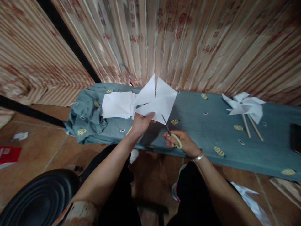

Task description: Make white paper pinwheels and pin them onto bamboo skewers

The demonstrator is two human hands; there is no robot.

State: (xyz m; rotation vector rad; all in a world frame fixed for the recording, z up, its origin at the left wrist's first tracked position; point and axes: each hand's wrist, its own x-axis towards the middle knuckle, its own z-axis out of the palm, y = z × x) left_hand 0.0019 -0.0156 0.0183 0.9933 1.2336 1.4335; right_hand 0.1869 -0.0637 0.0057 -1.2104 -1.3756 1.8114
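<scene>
Between the thumb and fingers of my left hand (142, 121) is the lower edge of a white paper square (162, 100). Slits run from its corners toward the middle, and its flaps stand apart. My right hand (180, 141) is closed round the light green handles of a pair of scissors (175, 139). The dark blades point up and left, at the paper's lower edge. A stack of white paper squares (117, 105) with crease lines lies to the left, partly behind the held sheet.
A grey-green cloth with yellow prints covers the long narrow table (199, 122). Paper pinwheels (245, 105) on wooden sticks (255, 127) lie at the right, near a dark object (295, 138). Pleated curtains (176, 40) hang behind. A black round stool (39, 201) stands lower left.
</scene>
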